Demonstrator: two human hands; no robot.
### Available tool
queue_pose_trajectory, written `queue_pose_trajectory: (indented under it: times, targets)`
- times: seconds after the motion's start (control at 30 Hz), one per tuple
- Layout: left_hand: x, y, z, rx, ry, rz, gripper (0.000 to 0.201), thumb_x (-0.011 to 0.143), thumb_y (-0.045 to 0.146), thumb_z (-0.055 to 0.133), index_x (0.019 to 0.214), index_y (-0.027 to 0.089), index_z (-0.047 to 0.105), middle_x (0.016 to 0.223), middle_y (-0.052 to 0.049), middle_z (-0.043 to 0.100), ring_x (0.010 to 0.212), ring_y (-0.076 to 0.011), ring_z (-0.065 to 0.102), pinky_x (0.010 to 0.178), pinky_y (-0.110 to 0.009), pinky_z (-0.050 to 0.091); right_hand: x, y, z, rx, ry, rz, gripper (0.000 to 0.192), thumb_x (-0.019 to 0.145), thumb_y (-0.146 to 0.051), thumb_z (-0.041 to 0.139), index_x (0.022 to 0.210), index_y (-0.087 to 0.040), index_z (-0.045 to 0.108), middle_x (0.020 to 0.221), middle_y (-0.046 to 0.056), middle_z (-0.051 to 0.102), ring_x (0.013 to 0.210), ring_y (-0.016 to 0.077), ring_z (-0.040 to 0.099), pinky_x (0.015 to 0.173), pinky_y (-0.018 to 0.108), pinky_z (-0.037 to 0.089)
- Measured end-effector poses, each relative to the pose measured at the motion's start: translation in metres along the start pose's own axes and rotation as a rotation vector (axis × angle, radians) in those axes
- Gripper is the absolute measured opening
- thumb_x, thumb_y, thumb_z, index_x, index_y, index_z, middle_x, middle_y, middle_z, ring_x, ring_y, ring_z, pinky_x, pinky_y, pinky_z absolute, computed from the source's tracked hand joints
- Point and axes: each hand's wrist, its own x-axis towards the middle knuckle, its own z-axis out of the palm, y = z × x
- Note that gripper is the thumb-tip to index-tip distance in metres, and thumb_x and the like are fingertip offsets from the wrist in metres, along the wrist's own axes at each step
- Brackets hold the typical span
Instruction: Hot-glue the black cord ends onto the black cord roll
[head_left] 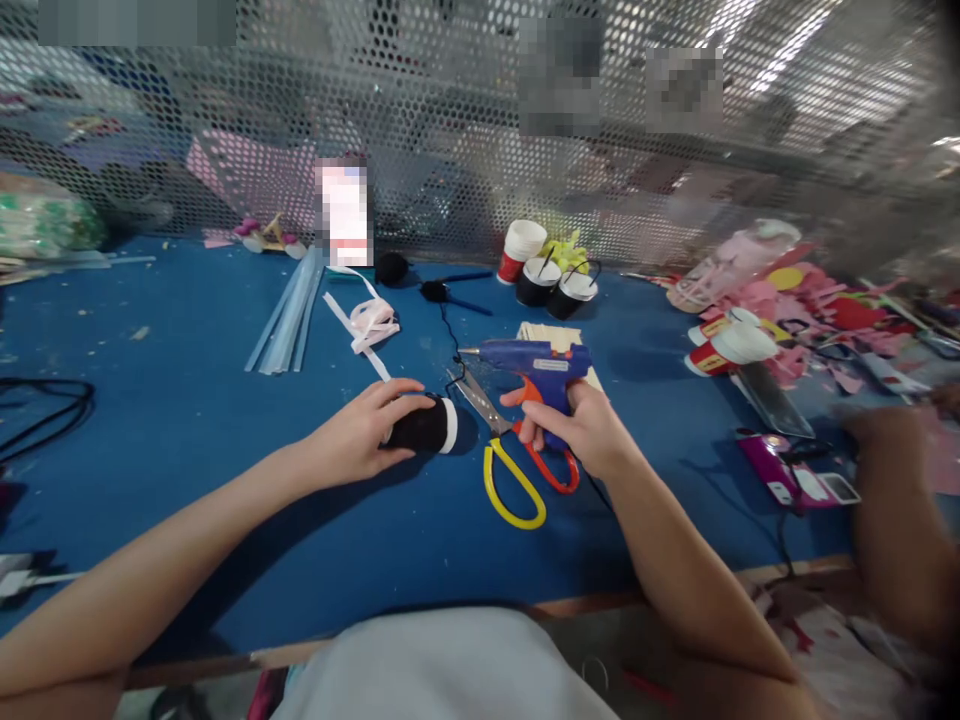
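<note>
Cup (414,428), black with a white end, lies on its side on the blue tabletop (352,560), the left hand (382,425) curled round it in a light grip, while the right hand (581,425) has its fingers wrapped about a blue glue gun (525,354), just above the scissors (496,427); near the mesh stand a red-and-white cup (524,240) and two black cups (537,285), contents I can't tell, and a clear container (739,262) at right shows pink stuff through its side
</note>
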Motion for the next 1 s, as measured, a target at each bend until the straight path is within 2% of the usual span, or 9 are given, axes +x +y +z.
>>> queue_pose_trajectory:
  times: [0.13, 0.3, 0.4, 0.5, 0.8, 1.0]
  targets:
    - [0.002, -0.006, -0.004, -0.067, -0.03, 0.008, 0.05, 0.079, 0.027, 0.06, 0.125, 0.02, 0.039, 0.132, -0.01, 0.046, 0.119, -0.0242, 0.044, 0.101, -0.042, 0.038, -0.008, 0.006, 0.008, -0.061, -0.024, 0.012, 0.017, 0.079, -0.025, 0.058, 0.093, -0.016, 0.063, 0.061, 0.001, 0.063, 0.052, 0.0122, 0.058, 0.054, 0.027, 0.05]
    - [0.003, -0.013, -0.005, -0.122, -0.046, 0.016, 0.052, 0.079, 0.027, 0.061, 0.126, 0.02, 0.039, 0.131, -0.011, 0.047, 0.12, -0.0239, 0.044, 0.101, -0.042, 0.037, -0.018, 0.018, 0.011, -0.234, -0.001, -0.037, 0.011, 0.078, -0.029, 0.059, 0.081, -0.018, 0.06, 0.057, -0.002, 0.056, 0.048, 0.0112, 0.052, 0.049, 0.025, 0.046]
    - [0.003, -0.014, -0.004, -0.135, -0.049, 0.011, 0.052, 0.079, 0.026, 0.061, 0.126, 0.02, 0.04, 0.131, -0.011, 0.047, 0.12, -0.0236, 0.044, 0.101, -0.042, 0.036, -0.023, 0.021, 0.011, -0.361, -0.022, -0.07, 0.014, 0.078, -0.032, 0.06, 0.076, -0.019, 0.057, 0.059, -0.001, 0.055, 0.05, 0.0115, 0.05, 0.049, 0.025, 0.044]
    - [0.003, -0.013, -0.005, -0.136, -0.054, 0.012, 0.052, 0.078, 0.026, 0.062, 0.125, 0.02, 0.041, 0.131, -0.011, 0.047, 0.12, -0.024, 0.043, 0.101, -0.042, 0.036, -0.026, 0.018, 0.011, -0.438, -0.071, -0.091, 0.013, 0.079, -0.032, 0.06, 0.08, -0.019, 0.055, 0.065, -0.001, 0.056, 0.056, 0.0118, 0.05, 0.053, 0.024, 0.043]
    - [0.003, -0.012, -0.005, -0.129, -0.052, 0.016, 0.052, 0.078, 0.025, 0.063, 0.125, 0.019, 0.041, 0.131, -0.01, 0.047, 0.12, -0.0231, 0.043, 0.102, -0.04, 0.036, -0.031, 0.016, 0.014, -0.508, -0.093, -0.191, 0.007, 0.08, -0.025, 0.057, 0.08, -0.019, 0.053, 0.07, -0.001, 0.054, 0.061, 0.0106, 0.05, 0.059, 0.022, 0.041]
    - [0.003, -0.012, -0.005, -0.121, -0.047, 0.025, 0.052, 0.077, 0.025, 0.063, 0.124, 0.018, 0.042, 0.13, -0.011, 0.047, 0.12, -0.0229, 0.043, 0.102, -0.04, 0.035, -0.032, 0.015, 0.013, -0.522, -0.09, -0.185, 0.008, 0.08, -0.025, 0.058, 0.078, -0.019, 0.052, 0.068, -0.002, 0.053, 0.059, 0.0101, 0.048, 0.058, 0.022, 0.04]
